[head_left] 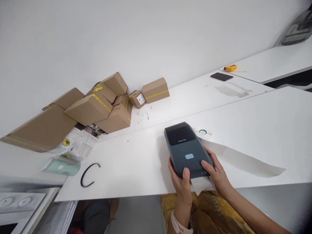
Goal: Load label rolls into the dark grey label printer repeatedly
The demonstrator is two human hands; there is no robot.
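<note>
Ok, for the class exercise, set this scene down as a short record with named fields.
Held item: dark grey device, pale button on top
Left hand: grips its left side near the lower end
Right hand: grips its right side, thumb on top
Right of device: long white strip
Surface: white table
Far left: cardboard boxes with yellow tape
Far right: yellow tape measure

Packing workspace, seemingly: cardboard boxes [89,109] (several yellow-taped) by wall [146,39], label printer [187,148], tape measure [230,68].
</note>
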